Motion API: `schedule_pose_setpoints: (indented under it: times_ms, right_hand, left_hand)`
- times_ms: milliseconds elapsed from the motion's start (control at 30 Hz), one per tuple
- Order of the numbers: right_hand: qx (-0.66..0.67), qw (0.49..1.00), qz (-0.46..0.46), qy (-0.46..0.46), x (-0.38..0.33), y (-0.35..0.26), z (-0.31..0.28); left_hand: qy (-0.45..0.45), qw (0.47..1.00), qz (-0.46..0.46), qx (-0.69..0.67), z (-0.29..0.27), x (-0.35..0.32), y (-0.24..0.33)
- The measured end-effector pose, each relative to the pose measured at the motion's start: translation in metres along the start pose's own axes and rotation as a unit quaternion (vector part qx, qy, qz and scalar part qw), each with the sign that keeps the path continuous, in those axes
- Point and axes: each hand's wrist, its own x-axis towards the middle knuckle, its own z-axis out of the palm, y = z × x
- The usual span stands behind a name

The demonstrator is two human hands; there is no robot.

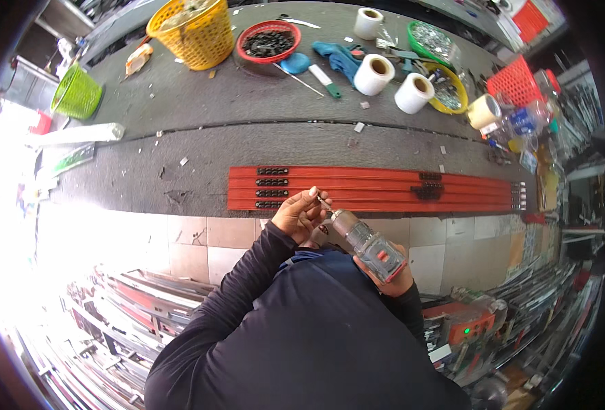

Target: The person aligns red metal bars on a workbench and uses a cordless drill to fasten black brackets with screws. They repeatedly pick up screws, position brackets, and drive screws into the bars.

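My right hand grips a cordless drill with a clear grey body and red switch, its bit pointing up-left. My left hand pinches the drill's bit tip between fingertips, possibly with a small screw there. Both hands hover at the near edge of the grey workbench, just in front of several long red rails lying side by side. Black connector blocks sit on the rails at their left end, and another black block sits further right.
At the back stand a yellow basket, a red bowl of dark small parts, white tape rolls, a green basket, a red basket and bottles. Metal rails are stacked on the floor.
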Motion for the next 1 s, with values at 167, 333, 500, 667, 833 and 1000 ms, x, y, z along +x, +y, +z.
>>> schedule_pose_setpoints:
  times_ms: [167,333,500,667,833,1000]
  right_hand:
    - [-0.007,1.0,-0.017,-0.001,0.019,-0.008,0.013]
    - [-0.039,0.998,-0.025,-0.032,0.039,-0.021,0.027]
    - [-0.079,0.994,-0.06,-0.042,0.064,-0.037,0.047]
    - [-0.127,0.987,-0.078,-0.056,0.086,-0.059,0.058]
    - [-0.21,0.974,-0.07,-0.051,0.115,-0.082,0.064]
    - [-0.093,0.987,0.094,-0.096,0.142,-0.097,0.07]
  left_hand:
    - [0.036,0.995,0.031,-0.09,-0.003,-0.016,0.003]
    - [0.031,0.987,0.062,-0.143,-0.014,-0.029,0.017]
    - [0.014,0.988,0.1,-0.117,-0.024,-0.035,0.045]
    - [0.053,0.994,0.086,-0.03,-0.039,-0.043,0.079]
    - [0.225,0.555,0.317,0.735,-0.052,-0.058,0.092]
    - [0.164,0.464,0.282,0.824,-0.06,-0.052,0.099]
